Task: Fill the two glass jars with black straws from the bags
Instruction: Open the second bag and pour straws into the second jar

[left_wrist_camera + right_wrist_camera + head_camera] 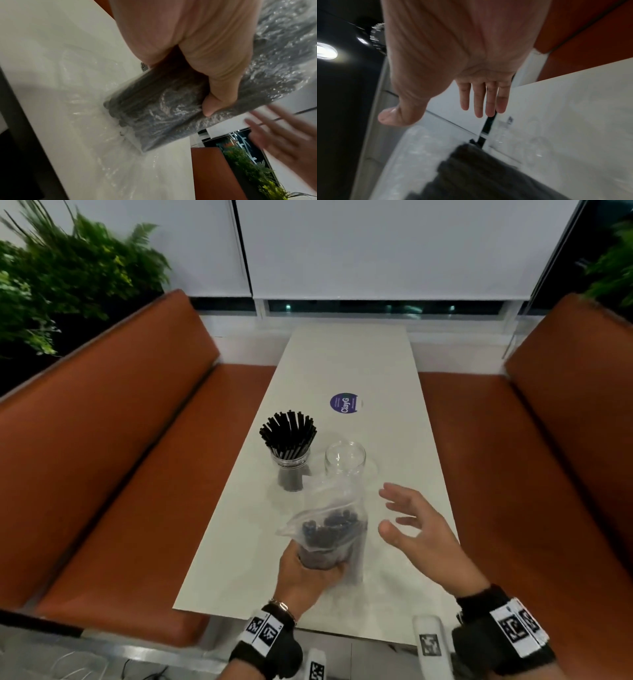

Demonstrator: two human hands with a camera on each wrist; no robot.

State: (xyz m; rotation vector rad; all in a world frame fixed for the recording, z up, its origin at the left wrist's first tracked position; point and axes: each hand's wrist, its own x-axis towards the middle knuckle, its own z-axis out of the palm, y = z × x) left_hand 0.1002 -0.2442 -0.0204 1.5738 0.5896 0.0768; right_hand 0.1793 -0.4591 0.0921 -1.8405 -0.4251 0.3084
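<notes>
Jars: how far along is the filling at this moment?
Done: the left jar stands packed with black straws. In hand: the left hand grips a bag of straws standing upright on the table, its mouth open; the right hand is open beside it, holding nothing. Left: the right jar is empty, so the bag's straws must go in it.
</notes>
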